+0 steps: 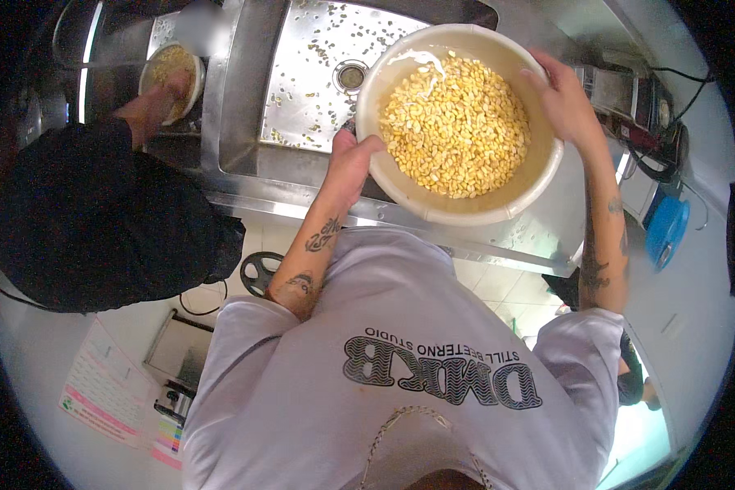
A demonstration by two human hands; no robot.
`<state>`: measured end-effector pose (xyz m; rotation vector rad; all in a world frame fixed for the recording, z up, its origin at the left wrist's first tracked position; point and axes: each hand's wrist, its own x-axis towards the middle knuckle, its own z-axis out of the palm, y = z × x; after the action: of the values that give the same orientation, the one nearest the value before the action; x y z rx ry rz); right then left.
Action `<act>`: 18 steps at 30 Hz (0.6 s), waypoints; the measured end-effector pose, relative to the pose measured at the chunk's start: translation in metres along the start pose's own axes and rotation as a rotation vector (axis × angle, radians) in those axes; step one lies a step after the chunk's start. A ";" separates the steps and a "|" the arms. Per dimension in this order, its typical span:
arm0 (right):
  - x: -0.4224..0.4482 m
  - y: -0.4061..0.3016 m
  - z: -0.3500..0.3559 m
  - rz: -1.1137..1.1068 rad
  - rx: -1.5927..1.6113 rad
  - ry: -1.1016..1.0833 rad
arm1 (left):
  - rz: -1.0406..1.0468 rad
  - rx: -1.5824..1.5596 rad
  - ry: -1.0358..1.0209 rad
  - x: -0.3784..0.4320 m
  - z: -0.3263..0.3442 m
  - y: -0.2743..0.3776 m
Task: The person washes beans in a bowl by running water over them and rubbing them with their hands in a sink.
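A large cream plastic bowl (pixel 465 212) is held between my two hands at the front edge of the sink, over its right end. Inside lie many yellow beans or kernels (pixel 459 128), some looking split, with bright glare near the far inner wall. My left hand (pixel 352 162) grips the rim on the left, its thumb over the edge. On the right side, my right hand (pixel 560 101) clasps the rim, thumb inward; its fingers are partly hidden behind the bowl. Behind the bowl, the stainless steel sink basin (pixel 306 79) is strewn with small greenish bits around its drain (pixel 351 76).
At the left, a co-worker in black (pixel 110 226) has a hand in another pale bowl (pixel 197 98) of yellow pieces. Steel counter (pixel 527 239) extends to the right. Beyond it are an appliance with cables (pixel 625 104) and a blue plastic item (pixel 667 233) by the wall.
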<state>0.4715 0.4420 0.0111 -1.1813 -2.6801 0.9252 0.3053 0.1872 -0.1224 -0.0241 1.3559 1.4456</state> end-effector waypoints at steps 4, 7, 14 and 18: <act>-0.001 -0.005 -0.003 0.018 -0.087 0.010 | 0.042 -0.005 -0.041 -0.002 0.002 0.004; -0.001 -0.007 -0.002 0.024 -0.098 0.023 | -0.007 -0.008 -0.036 -0.002 0.002 0.005; 0.001 -0.008 -0.003 0.093 -0.034 -0.013 | 0.054 0.029 -0.045 0.001 -0.001 0.001; -0.001 -0.009 -0.003 0.009 -0.120 0.014 | 0.067 0.049 -0.038 -0.002 0.002 0.001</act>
<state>0.4675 0.4383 0.0190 -1.2173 -2.7558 0.7633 0.3066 0.1872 -0.1199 0.0810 1.3717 1.4611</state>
